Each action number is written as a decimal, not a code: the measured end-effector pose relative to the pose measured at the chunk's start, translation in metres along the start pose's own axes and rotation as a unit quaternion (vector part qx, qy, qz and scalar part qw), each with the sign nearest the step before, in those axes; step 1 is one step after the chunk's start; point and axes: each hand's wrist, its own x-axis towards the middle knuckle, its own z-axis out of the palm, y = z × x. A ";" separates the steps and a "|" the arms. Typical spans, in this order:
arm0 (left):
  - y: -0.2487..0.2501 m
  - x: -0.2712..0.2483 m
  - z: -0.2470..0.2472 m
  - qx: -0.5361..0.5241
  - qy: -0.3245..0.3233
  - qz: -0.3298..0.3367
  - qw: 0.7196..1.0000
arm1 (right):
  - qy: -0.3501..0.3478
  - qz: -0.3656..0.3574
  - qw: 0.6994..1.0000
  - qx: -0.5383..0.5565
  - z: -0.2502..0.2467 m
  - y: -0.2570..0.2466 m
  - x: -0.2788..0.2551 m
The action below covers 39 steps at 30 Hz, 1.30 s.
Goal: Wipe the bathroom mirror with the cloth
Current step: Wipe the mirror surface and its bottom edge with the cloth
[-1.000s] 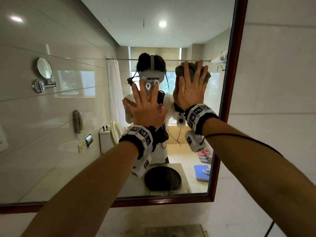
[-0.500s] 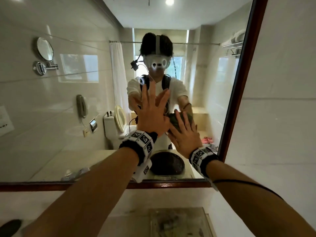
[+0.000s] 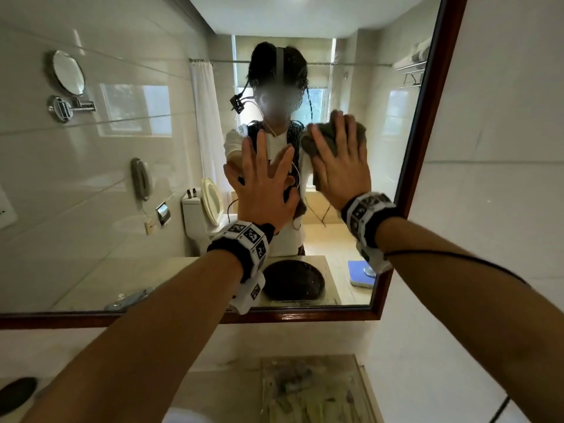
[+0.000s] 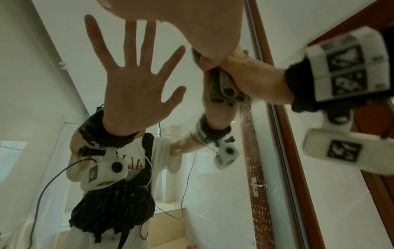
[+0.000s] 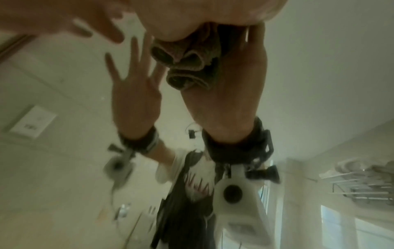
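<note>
Right hand (image 3: 341, 175) flat on the glass, fingers straight and a bit spread, w/ the cloth (image 3: 332, 138) bunched under palm and fingers. So it's pressing, not pinching. The cloth is a grey-green wad; folds poke out past the fingertips and below the palm, and the left-wrist view shows rolled folds squashed between hand and glass. The right-wrist view is blurry, which I'd read as the hand being mid-stroke.

Left hand (image 3: 262, 184) is bare, fingers wide apart and straight, raised right at the glass beside the right one; the left-wrist view shows its reflected palm full on. Looks like a brace, but I can't tell whether it's truly touching. It holds nothing.

The cloth sits on the right part of the mirror (image 3: 100, 190), mid height, near the brown frame (image 3: 427, 117) but not on it.

Progress: hard to call. Fine specks show on the glass by the right edge in the left-wrist view, so that strip prob. still needs a pass. The big left stretch of mirror, reflecting a shaving mirror (image 3: 67, 73) and a wall phone (image 3: 139, 180), looks fairly clean, but I can't tell if it's been wiped or just untouched. My guess is the job is mid-way, with the right margin, the lower band above the tabletop (image 3: 232, 386) and the far left still to cover.
</note>
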 end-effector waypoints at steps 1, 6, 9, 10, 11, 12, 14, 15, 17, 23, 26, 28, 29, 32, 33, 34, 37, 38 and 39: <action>0.002 0.003 -0.002 -0.002 0.005 0.000 1.000 | 0.011 0.004 1.000 0.001 -0.007 0.001 0.011; 0.008 0.009 -0.005 -0.007 0.021 0.003 1.000 | 0.014 0.032 0.999 -0.016 -0.012 -0.005 0.004; 0.007 0.006 0.000 0.002 0.000 0.003 1.000 | -0.005 0.071 0.997 0.000 -0.004 -0.009 -0.026; 0.007 0.004 0.003 0.002 -0.008 -0.001 1.000 | -0.012 0.077 0.997 0.008 0.000 -0.010 -0.037; 0.007 0.000 0.006 0.004 -0.016 -0.006 1.000 | -0.017 0.081 0.996 0.015 0.005 -0.010 -0.051; 0.007 -0.005 0.010 0.008 -0.023 -0.010 1.000 | -0.019 0.084 0.996 0.022 0.010 -0.011 -0.064; 0.009 -0.014 0.016 0.017 -0.032 -0.013 0.999 | -0.027 0.095 0.993 0.057 0.017 -0.017 -0.094; 0.010 -0.018 0.018 0.021 -0.034 -0.014 0.999 | -0.048 0.104 0.989 0.091 0.018 -0.021 -0.109; 0.014 -0.023 0.021 0.026 -0.035 -0.014 0.999 | -0.082 0.116 0.980 0.137 0.018 -0.025 -0.134; 0.032 -0.005 0.011 0.033 -0.034 0.007 0.999 | -0.041 0.033 0.989 0.136 0.003 0.000 -0.111; 0.040 0.007 0.005 0.036 -0.026 0.009 0.999 | 0.006 0.060 0.991 0.116 -0.024 0.025 -0.060; 0.043 0.012 0.004 0.035 -0.022 0.015 0.999 | 0.033 0.079 0.991 0.101 -0.042 0.042 -0.031; 0.044 0.013 0.005 0.033 -0.021 0.017 0.999 | 0.028 0.070 0.994 0.083 -0.049 0.048 -0.020; 0.046 0.015 0.008 0.025 -0.023 0.018 0.999 | 0.012 0.072 0.994 0.087 -0.054 0.057 -0.007; 0.047 0.014 0.009 0.024 -0.025 0.018 0.999 | 0.012 0.079 0.993 0.085 -0.051 0.058 -0.010; 0.048 0.012 0.011 0.025 -0.026 0.017 0.999 | 0.011 0.093 0.992 0.083 -0.043 0.058 -0.016; 0.048 0.004 0.016 0.036 -0.032 0.020 0.999 | 0.011 0.137 0.987 0.087 -0.017 0.051 -0.047; 0.047 0.002 0.018 0.036 -0.031 0.021 0.999 | 0.003 0.143 0.986 0.084 -0.007 0.047 -0.062; 0.047 0.001 0.020 0.036 -0.028 0.022 0.999 | -0.008 0.146 0.986 0.078 0.003 0.043 -0.078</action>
